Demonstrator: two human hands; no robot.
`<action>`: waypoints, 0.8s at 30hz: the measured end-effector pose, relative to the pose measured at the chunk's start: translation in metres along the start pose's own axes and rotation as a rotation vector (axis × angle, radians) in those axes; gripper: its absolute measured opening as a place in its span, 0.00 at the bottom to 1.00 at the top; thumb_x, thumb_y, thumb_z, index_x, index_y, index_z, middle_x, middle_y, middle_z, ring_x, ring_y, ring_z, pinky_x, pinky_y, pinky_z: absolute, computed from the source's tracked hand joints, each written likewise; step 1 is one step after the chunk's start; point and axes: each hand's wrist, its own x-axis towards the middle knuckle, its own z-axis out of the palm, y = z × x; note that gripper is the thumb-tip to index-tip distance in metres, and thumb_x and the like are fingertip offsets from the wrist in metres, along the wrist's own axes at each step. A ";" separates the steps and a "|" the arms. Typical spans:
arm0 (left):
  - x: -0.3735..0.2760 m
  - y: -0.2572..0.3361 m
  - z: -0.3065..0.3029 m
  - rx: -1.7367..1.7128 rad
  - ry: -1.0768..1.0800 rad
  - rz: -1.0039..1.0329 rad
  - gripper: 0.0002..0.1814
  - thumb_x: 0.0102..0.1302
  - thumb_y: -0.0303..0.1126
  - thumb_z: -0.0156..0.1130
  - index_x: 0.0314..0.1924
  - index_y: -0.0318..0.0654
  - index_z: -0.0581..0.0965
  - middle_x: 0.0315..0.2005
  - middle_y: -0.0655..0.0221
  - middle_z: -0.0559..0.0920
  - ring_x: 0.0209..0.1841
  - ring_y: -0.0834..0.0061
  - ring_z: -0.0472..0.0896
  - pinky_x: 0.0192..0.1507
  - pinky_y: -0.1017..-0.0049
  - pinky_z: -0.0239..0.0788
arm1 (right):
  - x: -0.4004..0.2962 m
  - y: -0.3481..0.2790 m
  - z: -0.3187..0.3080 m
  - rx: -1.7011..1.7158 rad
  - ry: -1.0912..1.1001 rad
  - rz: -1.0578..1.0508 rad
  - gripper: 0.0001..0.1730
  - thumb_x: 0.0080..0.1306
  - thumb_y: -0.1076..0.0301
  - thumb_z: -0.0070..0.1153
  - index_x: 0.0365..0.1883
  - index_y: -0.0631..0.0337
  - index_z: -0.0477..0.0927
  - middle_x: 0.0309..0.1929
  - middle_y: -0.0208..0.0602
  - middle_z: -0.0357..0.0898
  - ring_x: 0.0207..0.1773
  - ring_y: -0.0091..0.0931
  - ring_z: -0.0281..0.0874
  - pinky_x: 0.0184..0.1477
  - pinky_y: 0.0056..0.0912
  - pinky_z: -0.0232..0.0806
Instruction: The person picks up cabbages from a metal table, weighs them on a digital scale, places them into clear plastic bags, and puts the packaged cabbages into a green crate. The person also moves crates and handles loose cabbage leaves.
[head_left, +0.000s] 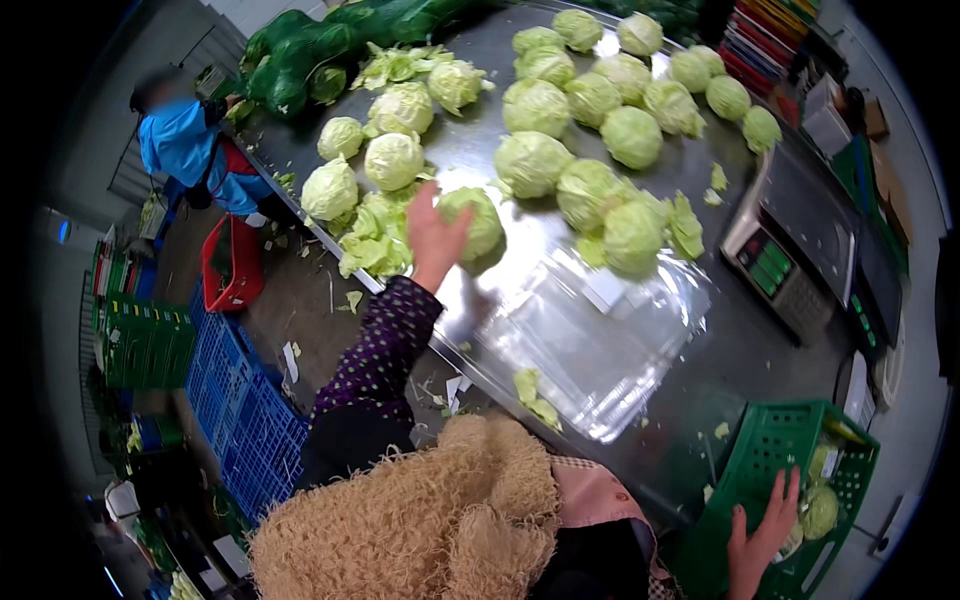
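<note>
My left hand is against the left side of a pale green cabbage head on the metal table. Its thumb lies over the cabbage, but whether the fingers grip it is unclear. Loose cabbage leaves lie just left of that hand. Over the green plastic crate at the lower right, my right hand has its fingers spread and holds nothing. Inside the crate are cabbage heads that look wrapped. A stack of clear plastic bags lies on the table before me, with a small white label on it.
Several cabbage heads cover the table's far part, near green net sacks. Digital scales stand at the right. A person in blue works at the left edge. On the floor are a red basket and blue pallets.
</note>
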 end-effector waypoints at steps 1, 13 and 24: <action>0.023 -0.028 -0.009 0.099 0.090 -0.078 0.38 0.56 0.45 0.71 0.61 0.31 0.69 0.57 0.50 0.74 0.58 0.50 0.72 0.60 0.60 0.64 | 0.014 -0.016 0.008 0.096 0.050 -0.030 0.37 0.62 0.75 0.55 0.71 0.65 0.60 0.66 0.52 0.66 0.67 0.40 0.66 0.67 0.41 0.58; 0.200 -0.254 -0.004 -0.392 -0.343 -0.656 0.43 0.51 0.53 0.74 0.58 0.26 0.75 0.52 0.58 0.81 0.51 0.64 0.81 0.55 0.70 0.70 | 0.270 -0.339 0.138 1.380 -0.646 -0.199 0.25 0.67 0.70 0.59 0.61 0.68 0.72 0.46 0.38 0.80 0.45 0.21 0.79 0.48 0.24 0.72; 0.110 -0.054 -0.046 -1.162 -0.363 -0.547 0.34 0.64 0.46 0.55 0.66 0.34 0.64 0.56 0.57 0.76 0.52 0.66 0.80 0.54 0.68 0.73 | 0.320 -0.363 0.152 1.935 -0.592 0.000 0.40 0.71 0.38 0.45 0.69 0.61 0.64 0.56 0.46 0.77 0.55 0.33 0.78 0.56 0.36 0.69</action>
